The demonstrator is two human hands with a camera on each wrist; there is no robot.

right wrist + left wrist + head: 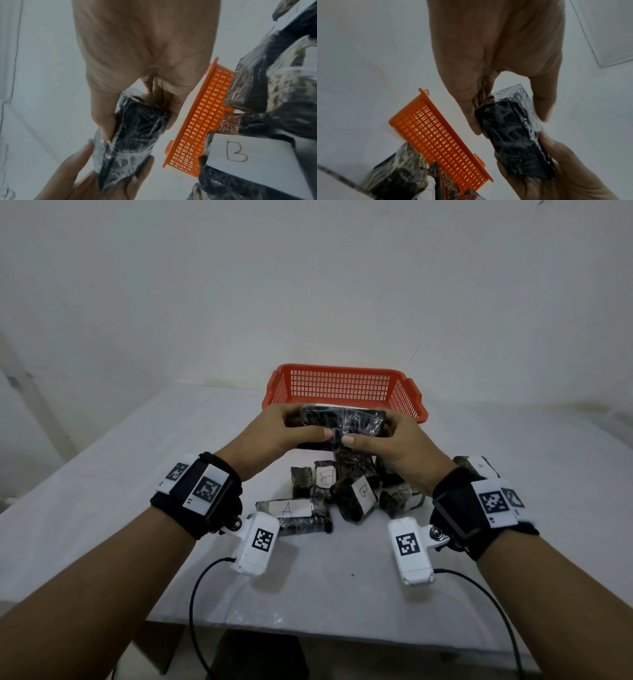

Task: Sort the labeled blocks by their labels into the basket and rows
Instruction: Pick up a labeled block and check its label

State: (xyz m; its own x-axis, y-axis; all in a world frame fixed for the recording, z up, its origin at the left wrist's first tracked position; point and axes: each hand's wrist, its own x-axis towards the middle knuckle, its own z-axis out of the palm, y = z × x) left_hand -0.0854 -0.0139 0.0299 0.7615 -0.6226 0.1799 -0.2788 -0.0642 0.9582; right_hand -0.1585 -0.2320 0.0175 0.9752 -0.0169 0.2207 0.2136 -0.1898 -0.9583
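Step in hand: one black wrapped block (342,422) is lifted clear of the pile and held up for checking, judged to be the reading of its label before placement.
Left hand: the left hand (284,429) grasps the block's left end, thumb on the near face and fingers (471,108) curled round the far side.
Right hand: the right hand (387,443) grasps the block's right end in the same way; the two thumbs nearly meet at the middle of the near face.
Held block, position: in the air between both hands, in front of the near wall of the orange basket (342,385) and above the pile; not inside the basket.
Held block, label: a white edge shows along its top in the head view, but no letter can be read in any view.
Pile: the remaining blocks (346,487) lie jumbled on the surface (137,460) below the hands; one label A (287,509) and two labels B (363,490) are legible.
Rows: no ordered row is visible on the surface.
Progress: judged early; the basket interior that shows holds nothing.
Next move calls for: turning the block until the letter faces up, then carrying it to the basket or to a row spot according to that letter.
Caution: the glossy wrap looks slippery; a firm hold is advised when one hand lets go.
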